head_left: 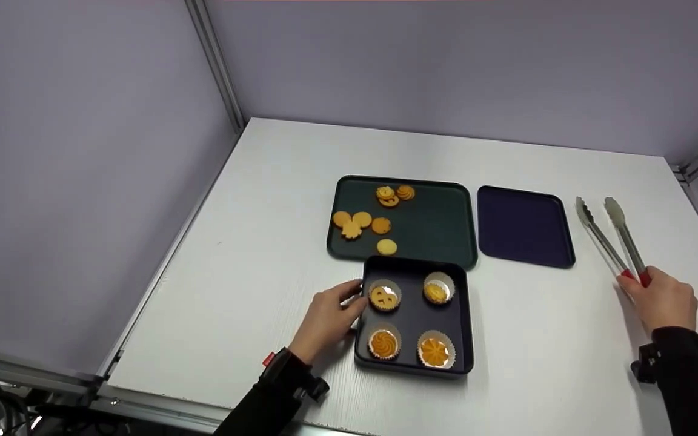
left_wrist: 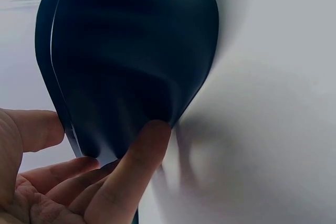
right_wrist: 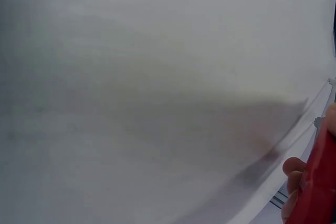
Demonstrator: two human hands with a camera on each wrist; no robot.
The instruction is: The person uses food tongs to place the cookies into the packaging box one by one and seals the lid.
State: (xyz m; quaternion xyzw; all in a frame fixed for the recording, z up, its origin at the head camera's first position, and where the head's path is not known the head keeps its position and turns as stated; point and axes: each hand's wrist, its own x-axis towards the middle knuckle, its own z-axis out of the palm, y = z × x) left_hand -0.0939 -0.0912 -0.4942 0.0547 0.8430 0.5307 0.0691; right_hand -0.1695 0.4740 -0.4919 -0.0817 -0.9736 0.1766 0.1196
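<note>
My left hand (head_left: 331, 315) grips the left side of a dark square baking tin (head_left: 409, 315), thumb at the rim and fingers along the outer wall. In the left wrist view, the fingertips (left_wrist: 155, 132) lie against the wall (left_wrist: 131, 51). Inside sit several paper cups with cookies, among them a pretzel-shaped cookie (head_left: 385, 298), a swirled cookie (head_left: 383, 344) and a flower-shaped cookie (head_left: 434, 352). At the right, my right hand (head_left: 667, 300) holds metal tongs (head_left: 624, 233) by their red handles (right_wrist: 315, 182); the tips stand apart with nothing between them.
Behind the tin lies a dark green tray (head_left: 434, 224) with several loose cookies on its left half. A smaller navy tray (head_left: 525, 227) lies to its right. White table (head_left: 252, 254) surrounds them, with grey panels (head_left: 446, 66) behind and at the sides.
</note>
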